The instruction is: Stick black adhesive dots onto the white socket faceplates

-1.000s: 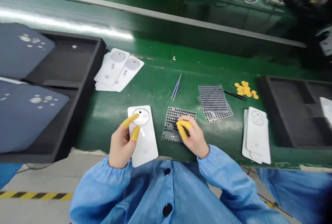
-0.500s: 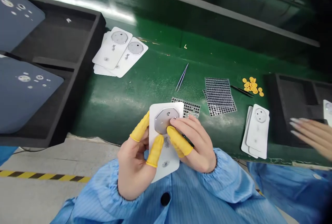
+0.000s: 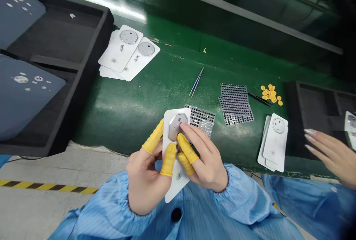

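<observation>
My left hand [image 3: 150, 169], with yellow finger cots, grips a white phone back cover [image 3: 176, 188] along its left side, thumb on the face. The cover is tilted, with a silver octagonal camera plate [image 3: 174, 127] near its top. My right hand [image 3: 205, 158] lies over the cover's right part. Its yellow-cotted fingers are pinched together at the plate's lower edge, and a bare fingertip touches the plate. Whatever is between them, if anything, is hidden. Just behind lies a clear sheet with black dots [image 3: 204, 117], partly covered by the cover and my right hand.
White covers [image 3: 122, 53] lie overlapped at left beside a black tray [image 3: 96, 58] with blue-grey panels [image 3: 25, 95]. Blue tweezers [image 3: 196, 82], dotted sheets [image 3: 236, 103], black tweezers [image 3: 260, 99], yellow finger cots [image 3: 271, 93] and more covers [image 3: 275, 142] lie rightward. A co-worker's hand [image 3: 330, 151] is at far right.
The cover has turned so its face looks narrower, and its top has shifted slightly right. My right fingers have moved slightly left on the plate. The co-worker's hand has moved left.
</observation>
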Demonstrator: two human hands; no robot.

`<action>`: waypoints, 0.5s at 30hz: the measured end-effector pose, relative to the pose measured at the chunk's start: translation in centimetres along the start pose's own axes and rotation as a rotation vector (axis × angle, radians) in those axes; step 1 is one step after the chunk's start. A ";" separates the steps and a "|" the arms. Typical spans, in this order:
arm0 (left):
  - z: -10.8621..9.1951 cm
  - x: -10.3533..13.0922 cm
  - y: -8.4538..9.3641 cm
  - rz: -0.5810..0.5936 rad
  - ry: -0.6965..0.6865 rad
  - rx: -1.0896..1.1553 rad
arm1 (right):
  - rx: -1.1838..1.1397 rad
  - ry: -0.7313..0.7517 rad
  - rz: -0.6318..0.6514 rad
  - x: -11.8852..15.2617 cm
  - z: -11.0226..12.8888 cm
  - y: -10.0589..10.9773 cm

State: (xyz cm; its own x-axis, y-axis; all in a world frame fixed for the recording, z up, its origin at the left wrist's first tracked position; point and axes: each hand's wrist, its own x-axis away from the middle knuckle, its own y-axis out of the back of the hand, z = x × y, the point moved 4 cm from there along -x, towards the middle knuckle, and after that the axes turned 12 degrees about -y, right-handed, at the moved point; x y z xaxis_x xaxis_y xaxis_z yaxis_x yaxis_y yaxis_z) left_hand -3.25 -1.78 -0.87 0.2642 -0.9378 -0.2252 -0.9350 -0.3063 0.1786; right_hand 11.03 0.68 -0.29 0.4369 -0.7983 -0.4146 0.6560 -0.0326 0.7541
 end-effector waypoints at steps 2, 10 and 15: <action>-0.1 -0.2 -0.3 0.019 0.010 0.032 | -0.038 -0.012 -0.004 0.0 -0.2 0.0; -0.1 -0.7 -0.9 -0.008 0.124 0.262 | -0.155 -0.058 -0.131 0.1 -0.6 0.9; -0.3 -1.2 -1.0 -0.056 0.188 0.425 | -0.381 -0.277 -0.280 0.2 -1.2 1.6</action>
State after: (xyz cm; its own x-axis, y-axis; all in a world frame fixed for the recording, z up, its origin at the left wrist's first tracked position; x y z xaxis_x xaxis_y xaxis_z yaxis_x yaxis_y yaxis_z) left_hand -2.61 -0.40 -0.46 0.3183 -0.9472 -0.0389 -0.9218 -0.2997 -0.2460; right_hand 12.89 1.16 0.18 0.0694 -0.9205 -0.3844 0.9229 -0.0871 0.3750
